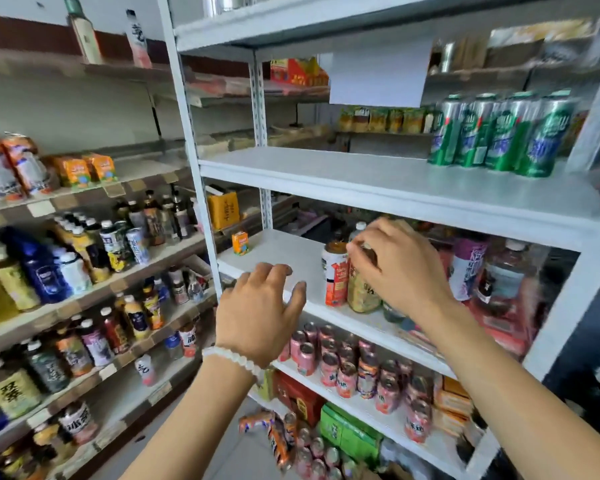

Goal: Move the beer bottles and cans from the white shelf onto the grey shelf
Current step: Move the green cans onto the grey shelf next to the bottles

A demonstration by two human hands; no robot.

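Bottle [362, 289] top pinched in right hand's [400, 268] grip; left hand [260, 313] spread wide.

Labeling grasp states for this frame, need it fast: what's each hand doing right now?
Left hand: open, fingers spread at the white shelf edge, holding nothing.
Right hand: fingers curled at the top of a yellow-labelled bottle, apparently pinching it.

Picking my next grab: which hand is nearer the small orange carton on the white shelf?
Left. The left hand hovers at the shelf's front edge, just below and right of the small orange carton. The right hand is farther right, on the bottles.
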